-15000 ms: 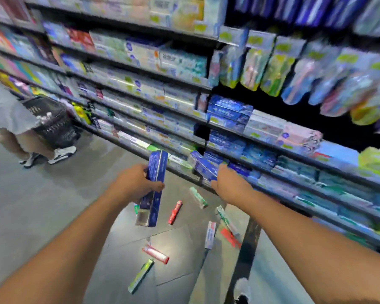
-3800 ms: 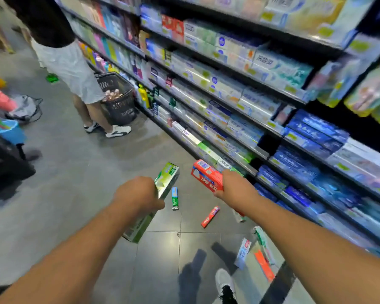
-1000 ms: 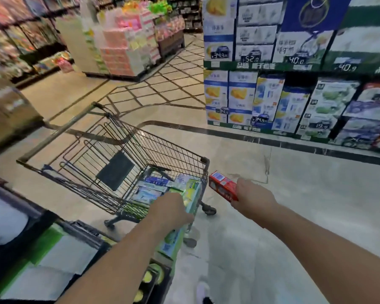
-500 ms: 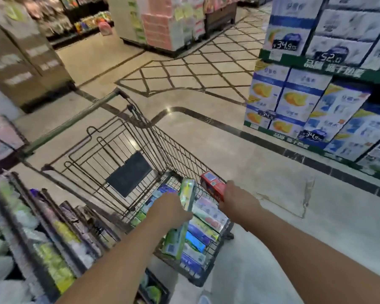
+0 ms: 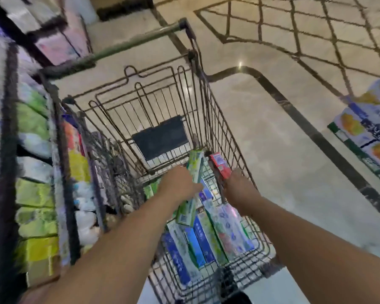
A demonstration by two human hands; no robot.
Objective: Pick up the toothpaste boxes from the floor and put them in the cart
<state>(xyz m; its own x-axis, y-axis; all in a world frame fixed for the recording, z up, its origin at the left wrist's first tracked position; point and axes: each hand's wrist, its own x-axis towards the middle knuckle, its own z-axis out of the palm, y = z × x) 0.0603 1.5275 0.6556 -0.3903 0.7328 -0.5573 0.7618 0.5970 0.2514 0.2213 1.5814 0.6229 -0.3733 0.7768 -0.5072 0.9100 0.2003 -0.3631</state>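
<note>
Left hand [image 5: 180, 185] over the wire cart [image 5: 219, 119], grip curled tight round the middle of a long green toothpaste box [image 5: 192, 189]. Box held nearly upright, top end tilted away toward the dark fold-down flap [image 5: 160, 137] at the cart's far end, bottom end hanging just above the boxes lying in the basket; whether touching them, cannot tell. Thumb and fingertips hidden behind the box and the back of the hand.

Right hand [image 5: 239, 185] just beside the left, at the cart's right wall, grip closed on one end of a shorter red toothpaste box [image 5: 220, 164]. Red box angled up and away, free end pointing toward the flap, level with the top wire of the right wall; inside or outside the rim, hard to say. Neither box let go.

In the basket bottom, toward the near end, a layer of toothpaste boxes [image 5: 208, 235] lying flat side by side: blue, green and white, one pale with a pink and green pattern. Green cart handle [image 5: 138, 43] at the far end.

Blurred shelves of packaged goods [image 5: 35, 194] close along the left. Pale polished floor [image 5: 283, 150] with dark inlaid lines to the right, stacked cartons [image 5: 366, 123] at the right edge.
</note>
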